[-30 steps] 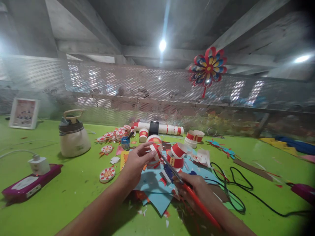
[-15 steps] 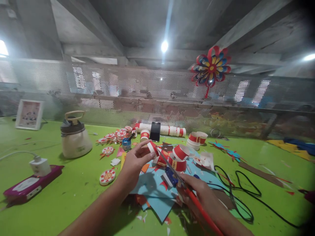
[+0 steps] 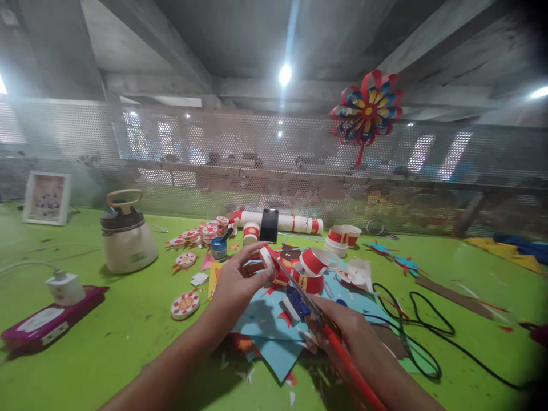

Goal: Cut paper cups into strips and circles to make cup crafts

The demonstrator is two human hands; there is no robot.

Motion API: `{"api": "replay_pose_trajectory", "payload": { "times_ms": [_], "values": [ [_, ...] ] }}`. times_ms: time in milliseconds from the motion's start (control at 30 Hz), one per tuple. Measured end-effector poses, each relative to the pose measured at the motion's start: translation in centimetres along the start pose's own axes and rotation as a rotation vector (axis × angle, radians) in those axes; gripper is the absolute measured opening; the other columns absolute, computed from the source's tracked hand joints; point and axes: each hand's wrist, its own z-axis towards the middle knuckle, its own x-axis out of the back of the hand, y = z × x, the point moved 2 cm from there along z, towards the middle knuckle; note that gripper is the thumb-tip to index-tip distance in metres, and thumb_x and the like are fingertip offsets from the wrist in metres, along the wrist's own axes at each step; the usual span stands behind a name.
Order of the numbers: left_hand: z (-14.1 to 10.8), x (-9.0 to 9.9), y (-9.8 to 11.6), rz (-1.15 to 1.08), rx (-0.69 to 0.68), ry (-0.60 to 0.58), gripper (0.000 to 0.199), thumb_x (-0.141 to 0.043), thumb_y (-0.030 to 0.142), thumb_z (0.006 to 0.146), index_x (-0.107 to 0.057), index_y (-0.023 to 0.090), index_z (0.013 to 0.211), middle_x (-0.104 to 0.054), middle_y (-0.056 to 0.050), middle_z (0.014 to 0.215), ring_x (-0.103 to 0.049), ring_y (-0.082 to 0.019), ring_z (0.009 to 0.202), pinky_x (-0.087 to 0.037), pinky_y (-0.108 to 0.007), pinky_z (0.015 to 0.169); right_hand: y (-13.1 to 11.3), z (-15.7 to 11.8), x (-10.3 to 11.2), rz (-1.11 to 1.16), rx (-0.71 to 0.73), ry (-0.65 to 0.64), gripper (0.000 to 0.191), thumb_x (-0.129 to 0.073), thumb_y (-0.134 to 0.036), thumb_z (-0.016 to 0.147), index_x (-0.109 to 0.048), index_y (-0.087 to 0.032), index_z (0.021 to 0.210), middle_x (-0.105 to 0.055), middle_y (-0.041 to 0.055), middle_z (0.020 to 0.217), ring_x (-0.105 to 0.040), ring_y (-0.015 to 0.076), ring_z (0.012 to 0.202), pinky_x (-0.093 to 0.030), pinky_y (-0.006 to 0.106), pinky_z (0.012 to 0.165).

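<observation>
Hands (image 3: 245, 281) pinch a red-and-white paper piece (image 3: 269, 258) and grip red-handled scissors (image 3: 349, 359).
Blue paper (image 3: 278, 357) lies at the table's (image 3: 141, 337) near edge.

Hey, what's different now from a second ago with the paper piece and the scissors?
The red-and-white paper piece has turned in the left hand, so its curved white edge shows more. Nothing was visibly taken up or let go: the right hand still holds the scissors by the piece. The phone and blue jar stayed put.
</observation>
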Motion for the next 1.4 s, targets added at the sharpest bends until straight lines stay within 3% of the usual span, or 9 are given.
{"api": "replay_pose_trajectory", "payload": {
  "times_ms": [467, 700, 800, 900, 1033, 1267, 1400],
  "values": [
    [0.08, 0.19, -0.48, 0.002, 0.008, 0.017, 0.054, -0.079, 0.026, 0.066, -0.060, 0.018, 0.116, -0.067, -0.012, 0.104, -0.065, -0.026, 0.091, -0.054, -0.039, 0.077, -0.06, -0.38, -0.17, -0.056, 0.032, 0.056, 0.012, -0.052, -0.015, 0.075, -0.060, -0.020, 0.080, -0.063, -0.0013, 0.072, -0.053, 0.0154, 0.062, -0.040, 0.021, 0.056],
    [0.07, 0.06, -0.52, -0.084, 0.026, 0.022, 0.055, -0.081, 0.025, 0.063, -0.062, 0.019, 0.113, -0.067, -0.012, 0.108, -0.066, -0.027, 0.092, -0.056, -0.039, 0.076, 0.17, -0.61, -0.68, -0.091, 0.118, 0.169, 0.028, -0.053, -0.014, 0.072, -0.067, -0.020, 0.096, -0.066, -0.0004, 0.071, -0.058, 0.0173, 0.060, -0.044, 0.022, 0.056],
    [0.10, 0.13, -0.54, -0.123, 0.017, 0.019, 0.045, -0.077, 0.030, 0.069, -0.064, 0.018, 0.111, -0.067, -0.011, 0.105, -0.066, -0.025, 0.090, -0.055, -0.039, 0.077, 0.13, -0.63, -0.76, -0.075, 0.147, 0.223, 0.027, -0.053, -0.017, 0.075, -0.068, -0.020, 0.097, -0.068, 0.0016, 0.073, -0.061, 0.0192, 0.063, -0.047, 0.023, 0.059],
    [0.15, 0.15, -0.50, -0.161, 0.009, 0.021, 0.038, -0.073, 0.032, 0.074, -0.065, 0.017, 0.108, -0.067, -0.010, 0.100, -0.066, -0.024, 0.085, -0.055, -0.039, 0.075, 0.02, -0.40, -0.70, -0.072, 0.167, 0.181, 0.024, -0.050, -0.022, 0.081, -0.069, -0.020, 0.095, -0.070, 0.0035, 0.076, -0.062, 0.0203, 0.065, -0.048, 0.024, 0.060],
    [0.22, 0.16, -0.53, -0.168, 0.030, 0.049, 0.039, -0.077, 0.031, 0.069, -0.066, 0.017, 0.104, -0.067, -0.010, 0.097, -0.066, -0.022, 0.079, -0.056, -0.037, 0.070, 0.14, -0.11, -0.54, -0.054, 0.124, 0.077, 0.021, -0.049, -0.025, 0.085, -0.068, -0.021, 0.094, -0.072, 0.0044, 0.084, -0.065, 0.0216, 0.072, -0.049, 0.025, 0.066],
    [0.24, 0.14, -0.74, -0.152, 0.034, 0.004, 0.033, -0.076, 0.031, 0.071, -0.065, 0.017, 0.099, -0.067, -0.010, 0.100, -0.066, -0.023, 0.082, -0.056, -0.038, 0.071, 0.15, -0.22, -0.16, -0.048, 0.087, 0.047, 0.023, -0.051, -0.024, 0.085, -0.067, -0.022, 0.101, -0.072, 0.0042, 0.087, -0.065, 0.0226, 0.078, -0.048, 0.029, 0.072],
    [0.11, -0.08, -0.64, -0.162, 0.057, 0.007, 0.033, -0.077, 0.030, 0.070, -0.064, 0.016, 0.098, -0.066, -0.011, 0.102, -0.067, -0.024, 0.083, -0.055, -0.038, 0.072, -0.06, -0.18, -0.12, -0.057, 0.076, 0.062, 0.018, -0.050, -0.025, 0.086, -0.066, -0.020, 0.090, -0.068, 0.0035, 0.076, -0.062, 0.0209, 0.069, -0.047, 0.029, 0.069]
  ]
}}
